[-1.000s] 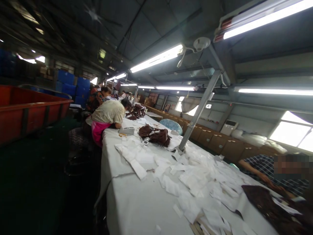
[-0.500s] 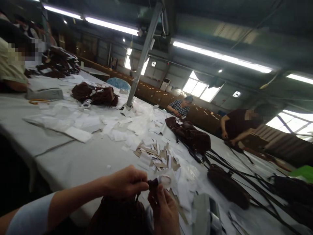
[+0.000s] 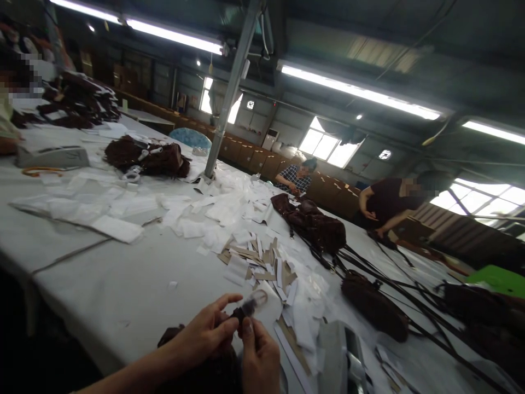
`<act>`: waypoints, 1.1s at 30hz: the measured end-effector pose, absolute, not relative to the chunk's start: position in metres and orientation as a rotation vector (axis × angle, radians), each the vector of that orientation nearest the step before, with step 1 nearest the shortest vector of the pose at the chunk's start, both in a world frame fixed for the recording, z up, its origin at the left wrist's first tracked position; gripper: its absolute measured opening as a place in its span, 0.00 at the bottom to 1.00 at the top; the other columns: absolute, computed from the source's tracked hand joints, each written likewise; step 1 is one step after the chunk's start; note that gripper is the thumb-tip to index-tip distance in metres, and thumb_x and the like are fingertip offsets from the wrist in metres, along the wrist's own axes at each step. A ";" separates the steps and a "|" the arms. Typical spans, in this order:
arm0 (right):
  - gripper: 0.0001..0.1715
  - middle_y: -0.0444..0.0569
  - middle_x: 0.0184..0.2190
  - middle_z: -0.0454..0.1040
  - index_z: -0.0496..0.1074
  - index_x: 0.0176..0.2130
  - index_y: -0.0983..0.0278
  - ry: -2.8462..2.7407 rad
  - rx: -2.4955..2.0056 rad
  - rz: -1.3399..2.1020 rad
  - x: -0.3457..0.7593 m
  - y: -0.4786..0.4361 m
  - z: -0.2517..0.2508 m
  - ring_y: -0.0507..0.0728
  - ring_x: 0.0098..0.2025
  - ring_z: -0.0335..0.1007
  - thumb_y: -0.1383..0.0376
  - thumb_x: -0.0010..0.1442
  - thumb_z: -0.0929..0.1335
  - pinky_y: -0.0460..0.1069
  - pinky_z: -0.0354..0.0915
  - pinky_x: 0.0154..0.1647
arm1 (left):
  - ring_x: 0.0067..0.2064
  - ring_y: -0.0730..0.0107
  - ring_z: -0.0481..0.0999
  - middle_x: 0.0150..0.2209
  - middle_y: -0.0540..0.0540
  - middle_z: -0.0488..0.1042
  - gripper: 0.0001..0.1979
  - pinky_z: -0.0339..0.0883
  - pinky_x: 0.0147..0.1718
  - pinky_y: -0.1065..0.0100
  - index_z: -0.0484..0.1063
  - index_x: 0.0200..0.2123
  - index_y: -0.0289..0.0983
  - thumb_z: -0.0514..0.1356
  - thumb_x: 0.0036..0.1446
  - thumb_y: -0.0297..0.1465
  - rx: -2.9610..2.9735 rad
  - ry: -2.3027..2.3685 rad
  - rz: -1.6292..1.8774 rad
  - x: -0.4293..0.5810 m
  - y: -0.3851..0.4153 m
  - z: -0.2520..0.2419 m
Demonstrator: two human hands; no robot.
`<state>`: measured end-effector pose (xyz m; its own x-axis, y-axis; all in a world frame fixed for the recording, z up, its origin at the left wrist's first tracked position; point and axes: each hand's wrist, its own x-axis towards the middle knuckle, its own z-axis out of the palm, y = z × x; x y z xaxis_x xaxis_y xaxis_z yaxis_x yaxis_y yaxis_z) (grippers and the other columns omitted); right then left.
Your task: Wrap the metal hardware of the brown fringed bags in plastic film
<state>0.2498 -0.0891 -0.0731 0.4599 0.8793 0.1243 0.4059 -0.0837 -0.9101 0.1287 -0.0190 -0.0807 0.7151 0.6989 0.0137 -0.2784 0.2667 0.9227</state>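
Observation:
A short dark strap end point(image 3: 238, 313) is pinched between my two hands, with a pale ring wrapped in thin clear film point(image 3: 259, 298) at its far tip. My left hand point(image 3: 211, 328) grips the strap with thumb and curled fingers, its index finger stretched out above. On the other side, my right hand point(image 3: 260, 350) presses thumb against fingers at the strap's near edge. Below both hands lies a dark brown bag point(image 3: 213, 375), mostly hidden by my forearm and the shadow. To the right of my right hand stands a grey tabletop device with a metal part point(image 3: 339, 355).
Cardboard strips point(image 3: 266, 262) and white wrapping scraps point(image 3: 221, 205) cover the table's middle. Brown bags point(image 3: 315, 221) with long straps lie to the right, another brown bundle point(image 3: 147, 156) to the left. A metal post point(image 3: 229, 93) rises from the table. Co-workers sit around it.
The view has turned slightly to the right. My left index finger has lifted away from the strap, and both hands sit a little lower and further left in view.

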 end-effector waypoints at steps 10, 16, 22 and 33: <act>0.25 0.48 0.32 0.79 0.74 0.44 0.62 -0.974 -1.746 0.412 0.249 -0.091 -0.085 0.57 0.34 0.75 0.48 0.55 0.69 0.47 0.67 0.35 | 0.19 0.79 0.63 0.21 0.54 0.69 0.19 0.55 0.21 0.74 0.67 0.42 0.33 0.64 0.54 0.41 1.004 0.543 0.744 0.130 -0.016 -0.086; 0.17 0.48 0.32 0.79 0.76 0.38 0.60 -1.106 -1.770 0.058 0.253 -0.091 -0.098 0.56 0.34 0.75 0.50 0.58 0.67 0.46 0.67 0.35 | 0.19 0.80 0.64 0.22 0.53 0.70 0.18 0.55 0.21 0.74 0.66 0.42 0.34 0.63 0.55 0.40 1.022 0.510 0.739 0.132 -0.016 -0.088; 0.13 0.49 0.31 0.77 0.75 0.38 0.63 -1.326 -1.664 -0.339 0.250 -0.087 -0.106 0.55 0.33 0.74 0.59 0.64 0.65 0.46 0.66 0.37 | 0.19 0.81 0.64 0.23 0.53 0.71 0.16 0.54 0.21 0.75 0.66 0.41 0.33 0.64 0.55 0.38 0.995 0.479 0.728 0.131 -0.017 -0.088; 0.07 0.50 0.29 0.76 0.72 0.38 0.67 -1.540 -1.600 -0.697 0.250 -0.083 -0.100 0.56 0.32 0.70 0.67 0.64 0.65 0.50 0.62 0.38 | 0.20 0.80 0.63 0.23 0.52 0.71 0.17 0.54 0.22 0.75 0.65 0.44 0.33 0.62 0.56 0.36 0.923 0.436 0.745 0.128 -0.017 -0.084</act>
